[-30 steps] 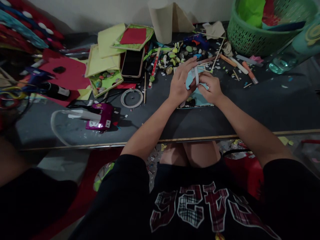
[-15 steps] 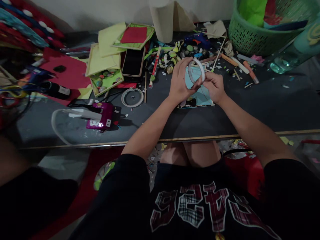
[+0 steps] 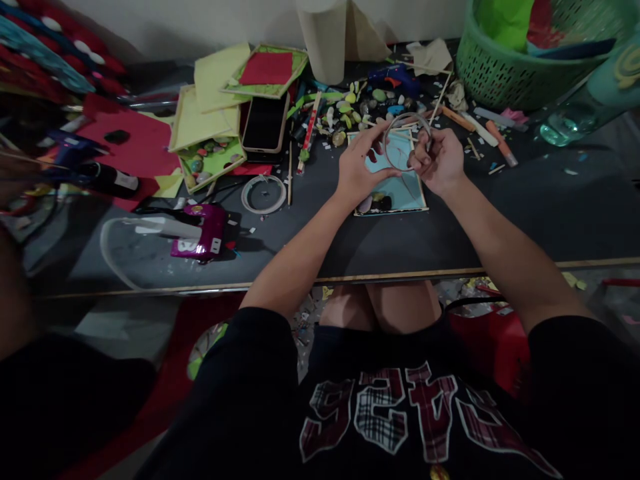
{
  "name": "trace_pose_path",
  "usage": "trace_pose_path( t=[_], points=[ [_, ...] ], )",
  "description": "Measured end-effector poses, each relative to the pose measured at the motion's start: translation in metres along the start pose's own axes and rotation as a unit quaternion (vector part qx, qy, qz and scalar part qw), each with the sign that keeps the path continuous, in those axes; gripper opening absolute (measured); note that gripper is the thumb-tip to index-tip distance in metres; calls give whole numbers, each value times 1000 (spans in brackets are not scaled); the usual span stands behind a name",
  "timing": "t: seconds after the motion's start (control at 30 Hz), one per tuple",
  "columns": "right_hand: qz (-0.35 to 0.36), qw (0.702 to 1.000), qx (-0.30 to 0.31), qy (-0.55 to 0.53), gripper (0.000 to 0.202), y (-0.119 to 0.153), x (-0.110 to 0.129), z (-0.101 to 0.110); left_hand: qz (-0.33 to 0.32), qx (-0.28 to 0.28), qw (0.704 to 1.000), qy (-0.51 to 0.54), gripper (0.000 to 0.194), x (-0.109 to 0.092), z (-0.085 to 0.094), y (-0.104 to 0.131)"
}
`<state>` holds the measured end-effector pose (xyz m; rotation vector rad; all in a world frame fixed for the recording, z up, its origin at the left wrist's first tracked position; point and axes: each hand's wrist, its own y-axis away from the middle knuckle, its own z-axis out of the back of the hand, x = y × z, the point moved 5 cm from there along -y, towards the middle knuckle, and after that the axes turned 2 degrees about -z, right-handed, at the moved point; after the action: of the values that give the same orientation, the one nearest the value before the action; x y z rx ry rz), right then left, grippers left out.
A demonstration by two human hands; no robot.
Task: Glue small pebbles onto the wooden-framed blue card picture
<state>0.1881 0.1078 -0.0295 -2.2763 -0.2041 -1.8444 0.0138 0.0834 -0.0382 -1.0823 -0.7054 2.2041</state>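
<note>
My right hand (image 3: 440, 159) holds a thin tape roll (image 3: 396, 167) by its right side, fingers curled against the ring. The roll is tilted, and I look through its hollow middle. My left hand (image 3: 356, 163) is at the roll's left side, thumb and fingers apart in a C shape. Whether its fingertips touch the roll I cannot tell. Below both hands lies a light blue panel (image 3: 407, 193) with a thin stick frame. A few dark and pale stones (image 3: 383, 202) sit at its lower left corner, partly behind my left hand.
Loose pebbles (image 3: 345, 107), a blue glue gun (image 3: 395, 79) and a green basket (image 3: 500, 73) stand behind. A bottle (image 3: 565, 123) is at right. To the left are another tape roll (image 3: 264, 195), a phone (image 3: 265, 125), framed panels, a purple power adapter (image 3: 200, 233) and another person's arm (image 3: 15, 293).
My hands have moved apart slightly. The tape roll has turned and shifted right with my right hand, while my left fingers have spread. At left, the other person's hand has come into view.
</note>
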Motion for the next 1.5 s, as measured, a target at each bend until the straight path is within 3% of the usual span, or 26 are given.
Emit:
trace_pose_path(
  t=[0.27,0.5,0.67,0.73,0.87,1.03,1.1,1.17,1.23,1.27,1.37,1.5],
  points=[
    [-12,1000,22,-7,53,-9,-14,8,-85,16,995,-48,81,-18,4,-1],
    [-23,999,33,4,52,-3,-12,0,-102,41,991,-73,84,-30,7,0],
    [-31,998,19,-49,43,-4,-11,5,-107,53,991,-61,87,-29,9,-1],
    [0,998,6,-55,43,-5,-8,10,-100,53,992,-47,89,-28,8,-2],
    [131,990,-14,-55,60,-8,3,17,-28,40,999,1,82,-26,4,-3],
    [156,987,-21,25,54,-8,2,8,8,48,999,19,60,-27,-1,-3],
    [202,972,-48,113,51,3,13,3,-9,42,999,-6,56,-27,0,-4],
    [290,922,-90,240,45,20,30,-4,-39,34,997,-55,50,-29,3,-3],
    [334,890,-81,301,42,35,42,-12,-57,29,992,-112,44,-30,6,-3],
    [361,852,-46,375,42,40,45,-20,-59,27,989,-133,42,-30,7,-3],
    [327,811,13,485,44,40,37,-30,-59,26,986,-155,44,-28,9,-2],
    [258,825,12,503,46,30,25,-26,-41,19,991,-124,48,-18,9,-1]
  ],
)
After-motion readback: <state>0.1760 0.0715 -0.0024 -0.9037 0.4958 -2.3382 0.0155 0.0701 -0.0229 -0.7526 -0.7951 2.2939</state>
